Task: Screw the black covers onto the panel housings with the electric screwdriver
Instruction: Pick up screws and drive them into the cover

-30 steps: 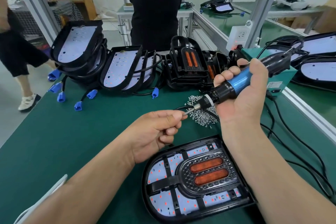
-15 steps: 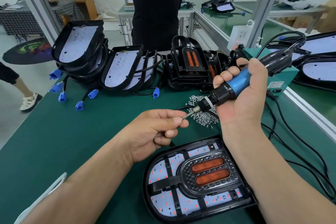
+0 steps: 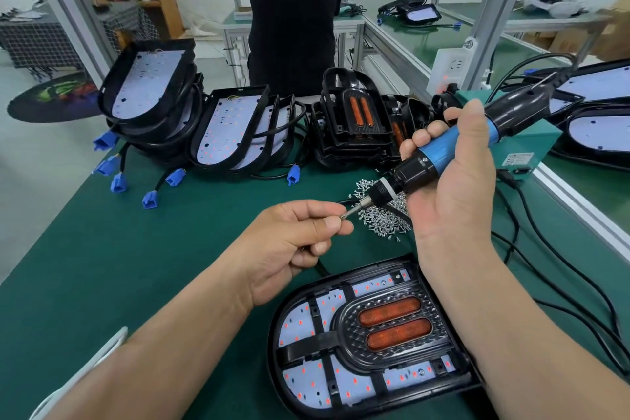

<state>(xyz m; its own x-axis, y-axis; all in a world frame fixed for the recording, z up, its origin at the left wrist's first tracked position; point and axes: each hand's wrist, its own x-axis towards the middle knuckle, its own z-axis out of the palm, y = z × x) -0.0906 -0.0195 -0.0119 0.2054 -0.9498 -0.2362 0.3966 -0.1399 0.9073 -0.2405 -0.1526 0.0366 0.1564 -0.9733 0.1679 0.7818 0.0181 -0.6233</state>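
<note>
The left hand (image 3: 289, 249) pinches a screw at the bit of the electric screwdriver (image 3: 443, 153), gripped by the right hand (image 3: 453, 187). Seated crooked, the screw could drop onto the bench (image 3: 136, 266).

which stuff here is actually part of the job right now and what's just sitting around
In use: electric screwdriver in the right hand; left hand at its bit; screw pile; panel with black cover.
Idle: stacked housings, blue connectors, green box.

A dark green bench mat (image 3: 102, 249) carries a black cover (image 3: 385, 327) with two orange lenses, silver screws (image 3: 381, 215), bright blue cable connectors (image 3: 150, 199), and a blue-and-black electric screwdriver (image 3: 443, 153).
</note>
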